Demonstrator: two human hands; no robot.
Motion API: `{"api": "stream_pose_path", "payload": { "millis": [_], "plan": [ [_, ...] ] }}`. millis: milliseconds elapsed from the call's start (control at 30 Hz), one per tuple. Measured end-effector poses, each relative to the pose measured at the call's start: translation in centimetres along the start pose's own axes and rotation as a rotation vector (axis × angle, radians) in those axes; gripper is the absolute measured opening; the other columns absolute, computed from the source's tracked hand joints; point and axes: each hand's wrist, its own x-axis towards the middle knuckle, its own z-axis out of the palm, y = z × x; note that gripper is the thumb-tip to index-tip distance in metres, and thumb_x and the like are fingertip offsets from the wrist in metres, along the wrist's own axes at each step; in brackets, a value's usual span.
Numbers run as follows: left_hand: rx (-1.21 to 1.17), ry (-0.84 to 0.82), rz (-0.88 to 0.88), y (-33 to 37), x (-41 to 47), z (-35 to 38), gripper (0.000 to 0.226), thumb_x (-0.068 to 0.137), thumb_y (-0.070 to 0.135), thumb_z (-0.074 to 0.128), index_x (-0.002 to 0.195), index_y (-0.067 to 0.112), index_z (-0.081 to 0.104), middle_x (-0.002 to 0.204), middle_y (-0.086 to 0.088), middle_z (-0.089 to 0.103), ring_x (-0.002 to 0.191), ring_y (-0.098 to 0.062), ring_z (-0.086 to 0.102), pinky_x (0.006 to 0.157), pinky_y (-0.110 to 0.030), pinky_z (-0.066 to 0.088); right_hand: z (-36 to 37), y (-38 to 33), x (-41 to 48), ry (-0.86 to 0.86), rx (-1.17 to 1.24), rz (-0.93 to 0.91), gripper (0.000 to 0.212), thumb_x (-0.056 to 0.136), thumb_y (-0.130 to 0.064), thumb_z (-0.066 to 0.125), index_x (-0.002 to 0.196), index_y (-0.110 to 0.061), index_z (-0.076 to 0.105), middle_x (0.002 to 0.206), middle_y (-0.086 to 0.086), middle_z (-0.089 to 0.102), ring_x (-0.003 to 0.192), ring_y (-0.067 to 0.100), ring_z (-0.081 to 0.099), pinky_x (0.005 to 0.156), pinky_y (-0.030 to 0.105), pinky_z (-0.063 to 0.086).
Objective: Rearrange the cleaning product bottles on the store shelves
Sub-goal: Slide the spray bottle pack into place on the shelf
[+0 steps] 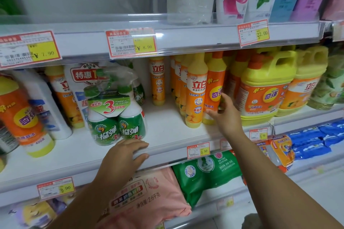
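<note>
The right hand grasps the orange bottle low on its body, with a yellow bottle immediately left of the grip and a yellow jug immediately right, while the left hand clasps the shelf edge.

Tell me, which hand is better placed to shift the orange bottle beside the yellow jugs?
Right. The right hand grips the orange bottle; the left hand holds the shelf edge, by the green spray bottles.
</note>
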Motion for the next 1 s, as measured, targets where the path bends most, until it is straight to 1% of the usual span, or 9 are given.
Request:
{"api": "stream_pose_path", "payload": {
  "millis": [400,467,567,633,700,733,833,933,1000],
  "plan": [
    [-0.018,0.013,-0.003,-0.2,0.0,0.0,0.033,0.082,0.037,0.066,0.115,0.033,0.064,0.119,0.018,0.06,0.11,0.0,0.047,0.091,-0.016,0.03,0.6,-0.3,0.4,0.02,-0.024,0.014,0.072,0.078,-0.024,0.076,0.139,-0.026,0.039,0.131,-0.001,0.06,0.115,0.019,0.058,0.09,0.03,0.044],
    [-0.013,0.012,0.0,-0.2,-0.1,0.0,0.033,0.082,0.038,0.066,0.115,0.032,0.064,0.119,0.018,0.06,0.11,0.0,0.047,0.091,-0.016,0.03,0.5,-0.2,0.4,0.006,-0.022,0.026,0.074,0.078,-0.024,0.076,0.141,-0.025,0.037,0.133,0.0,0.058,0.116,0.02,0.057,0.093,0.032,0.045],
    [-0.017,0.009,0.005,-0.3,-0.2,-0.3,0.033,0.083,0.037,0.066,0.116,0.031,0.064,0.12,0.017,0.06,0.111,-0.001,0.046,0.092,-0.015,0.029,0.5,-0.1,-0.2,0.048,-0.019,0.057,0.076,0.078,-0.028,0.076,0.141,-0.019,0.036,0.137,0.003,0.053,0.122,0.021,0.053,0.102,0.043,0.044],
    [-0.022,0.014,0.009,-0.3,-0.6,-0.7,0.033,0.083,0.036,0.066,0.115,0.03,0.065,0.12,0.016,0.06,0.111,0.001,0.044,0.091,-0.015,0.027,0.5,-0.9,-1.2,0.179,-0.015,0.023,0.064,0.077,-0.029,0.071,0.134,-0.016,0.044,0.129,0.004,0.055,0.116,0.021,0.055,0.098,0.044,0.047],
    [-0.019,0.017,0.007,-0.7,-1.1,-1.3,0.033,0.083,0.036,0.065,0.115,0.029,0.065,0.121,0.015,0.06,0.112,-0.001,0.044,0.091,-0.016,0.028,0.8,-2.9,-2.9,0.304,-0.01,-0.049,0.048,0.08,-0.025,0.064,0.125,-0.015,0.049,0.116,0.003,0.054,0.1,0.02,0.057,0.087,0.037,0.05],
    [-0.015,0.015,0.002,-0.9,-1.5,-1.6,0.033,0.083,0.037,0.065,0.115,0.029,0.065,0.121,0.015,0.06,0.113,-0.003,0.045,0.091,-0.016,0.028,1.3,-4.2,-3.9,0.317,-0.001,-0.102,0.041,0.082,-0.022,0.061,0.121,-0.016,0.05,0.112,0.003,0.054,0.094,0.018,0.057,0.081,0.035,0.051],
    [0.006,0.024,-0.012,-2.1,-2.6,-3.0,0.033,0.084,0.037,0.064,0.116,0.029,0.064,0.12,0.014,0.06,0.113,-0.005,0.046,0.088,-0.014,0.027,3.9,-7.8,-7.0,0.182,0.049,-0.272,0.033,0.083,-0.014,0.059,0.114,-0.021,0.051,0.099,0.004,0.056,0.082,0.016,0.056,0.072,0.027,0.048],
    [0.017,0.049,-0.031,-3.9,-3.8,-5.0,0.033,0.084,0.036,0.064,0.116,0.027,0.064,0.121,0.013,0.061,0.114,-0.006,0.046,0.09,-0.015,0.028,7.6,-10.5,-9.5,0.001,0.075,-0.381,0.031,0.084,-0.01,0.06,0.113,-0.022,0.053,0.097,0.001,0.059,0.081,0.01,0.057,0.069,0.014,0.044],
    [0.019,0.075,-0.062,-5.5,-4.8,-6.5,0.033,0.084,0.036,0.064,0.115,0.026,0.065,0.12,0.011,0.062,0.113,-0.008,0.048,0.092,-0.017,0.03,10.2,-12.2,-10.8,-0.091,0.086,-0.401,0.029,0.086,-0.012,0.06,0.11,-0.026,0.054,0.095,-0.002,0.062,0.08,0.006,0.058,0.067,0.014,0.045]
  ]
}}
